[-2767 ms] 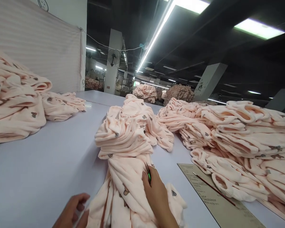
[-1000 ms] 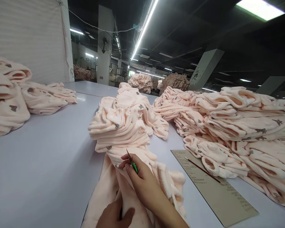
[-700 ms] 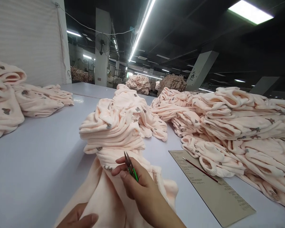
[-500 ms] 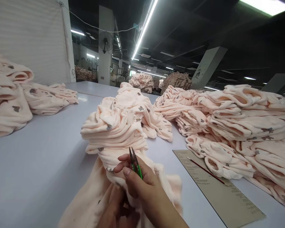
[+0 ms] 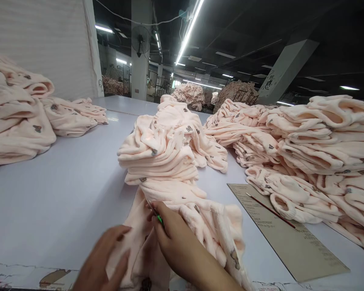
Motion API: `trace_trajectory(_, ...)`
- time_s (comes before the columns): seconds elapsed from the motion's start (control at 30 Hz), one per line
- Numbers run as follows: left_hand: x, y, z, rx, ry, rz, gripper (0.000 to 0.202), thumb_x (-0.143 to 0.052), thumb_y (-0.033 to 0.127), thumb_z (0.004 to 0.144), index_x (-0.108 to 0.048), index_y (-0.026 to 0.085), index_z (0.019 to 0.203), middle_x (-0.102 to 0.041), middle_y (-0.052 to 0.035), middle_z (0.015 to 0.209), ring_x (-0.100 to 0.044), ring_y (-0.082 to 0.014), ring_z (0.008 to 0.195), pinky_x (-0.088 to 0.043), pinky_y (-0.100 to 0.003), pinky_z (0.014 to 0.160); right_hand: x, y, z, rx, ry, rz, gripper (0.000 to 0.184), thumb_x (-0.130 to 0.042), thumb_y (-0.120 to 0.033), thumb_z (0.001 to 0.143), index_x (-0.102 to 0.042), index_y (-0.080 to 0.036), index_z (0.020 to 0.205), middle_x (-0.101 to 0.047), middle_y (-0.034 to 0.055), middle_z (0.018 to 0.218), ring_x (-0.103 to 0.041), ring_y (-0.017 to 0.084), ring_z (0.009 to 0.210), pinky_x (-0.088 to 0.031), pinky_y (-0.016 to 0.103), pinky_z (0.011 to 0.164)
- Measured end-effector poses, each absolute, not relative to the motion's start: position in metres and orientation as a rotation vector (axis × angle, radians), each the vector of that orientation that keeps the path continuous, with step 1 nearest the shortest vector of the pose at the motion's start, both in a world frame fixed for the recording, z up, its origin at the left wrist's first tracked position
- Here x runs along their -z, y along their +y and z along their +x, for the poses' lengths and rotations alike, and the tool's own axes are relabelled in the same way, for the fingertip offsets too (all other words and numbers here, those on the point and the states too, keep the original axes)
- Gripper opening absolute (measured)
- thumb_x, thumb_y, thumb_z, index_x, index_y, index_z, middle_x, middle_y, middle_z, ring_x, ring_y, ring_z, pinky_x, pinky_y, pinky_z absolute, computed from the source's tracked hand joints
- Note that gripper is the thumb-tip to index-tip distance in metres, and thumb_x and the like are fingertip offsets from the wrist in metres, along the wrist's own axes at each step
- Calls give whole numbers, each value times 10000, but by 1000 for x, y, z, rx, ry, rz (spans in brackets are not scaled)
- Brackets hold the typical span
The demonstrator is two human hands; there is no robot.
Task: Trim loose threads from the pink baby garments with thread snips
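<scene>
Just in front of the garment stack [image 5: 160, 155], the limp, light fleece garment [image 5: 197, 220] lies on the surface [image 5: 63, 178], best pinched at a seam, the left hand [image 5: 104, 258] flat on it, the right hand [image 5: 176, 238] gripping green snips [image 5: 157, 216].

The right hand [image 5: 172, 236] is reaching in from the lower right, forearm angling up toward the centre, fingers curled tight in a pinch, knuckles facing up. The left hand [image 5: 104, 260] is coming in from the bottom edge just beside it, palm down, fingers spread loose and flat, fingertips pointing toward the right hand.
</scene>
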State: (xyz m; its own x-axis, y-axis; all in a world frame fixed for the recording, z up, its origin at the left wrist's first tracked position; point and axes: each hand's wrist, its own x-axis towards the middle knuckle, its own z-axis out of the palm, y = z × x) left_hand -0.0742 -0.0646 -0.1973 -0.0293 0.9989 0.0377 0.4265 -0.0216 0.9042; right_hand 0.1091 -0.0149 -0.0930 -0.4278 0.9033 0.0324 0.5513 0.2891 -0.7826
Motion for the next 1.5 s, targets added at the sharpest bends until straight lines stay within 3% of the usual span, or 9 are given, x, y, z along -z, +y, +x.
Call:
trace_trajectory(0.17,214,-45,-74,-690,1761,1756,487,-527,546,731,-557,140,1000,-516,-170,1144,-438,-364,1110,-318,-504,927,89,-13,107,-995,-2049,-1247,204,-381,-123,885,-524,-214,997,-607,18,942,-569,168,896,-417,301,782)
trace_trajectory(0.3,215,-44,-51,-635,1590,1728,192,-403,290,771,-513,191,893,-633,-90,818,-589,-296,796,-406,-364,695,86,-6,111,-1000,-2005,-1231,225,-389,-139,901,-531,-203,1063,-609,38,1008,-554,174,965,-399,314,828)
trace_trajectory(0.53,199,-27,-108,-749,1425,1395,324,-472,492,735,-531,194,846,-663,-64,814,-607,-304,846,-453,-356,749,67,12,138,-1127,-1897,-1266,216,-391,-212,932,-513,-177,1106,-644,36,972,-568,163,948,-397,314,857)
trace_trajectory(0.67,160,-26,-84,-770,1068,1002,471,-481,468,780,-501,170,1145,-680,-78,879,-626,-273,791,-488,-357,710,65,7,136,-1203,-1906,-1220,221,-484,-326,907,-555,-200,1074,-635,9,942,-585,155,892,-425,280,801)
trace_trajectory(0.83,131,-19,-34,-869,717,1036,482,-411,356,809,-453,133,1235,-612,-111,1000,-567,-230,895,-463,-342,798,72,-3,133,-1134,-2079,-1213,592,-754,-314,686,-509,-275,1223,-592,9,1169,-543,206,1063,-421,288,865)
trace_trajectory(1.13,189,-37,-10,-675,1459,1703,285,-532,405,719,-599,130,746,-560,-152,860,-500,-345,882,-335,-461,811,74,0,136,-937,-2047,-1313,146,-548,-238,846,-597,-205,980,-638,-4,872,-594,180,870,-420,281,762)
trace_trajectory(1.3,188,-42,36,-576,1396,1823,368,-488,196,680,-645,105,1000,-647,-180,1028,-570,-342,960,-405,-401,804,72,0,137,-946,-2033,-1303,180,-536,-222,854,-598,-201,1022,-648,2,923,-588,181,918,-406,283,816)
trace_trajectory(1.43,195,-41,-19,-590,1295,1721,295,-461,294,729,-663,193,918,-712,-26,934,-635,-219,886,-472,-237,788,71,0,147,-930,-2001,-1313,229,-537,-208,852,-586,-192,1075,-646,17,989,-580,187,947,-406,288,821)
trace_trajectory(1.5,202,-43,-73,-624,1413,1642,380,-467,402,729,-649,159,957,-695,-69,1014,-602,-281,984,-468,-297,853,72,-1,153,-925,-1970,-1318,239,-532,-202,855,-575,-192,1089,-642,18,1007,-568,192,982,-400,293,842)
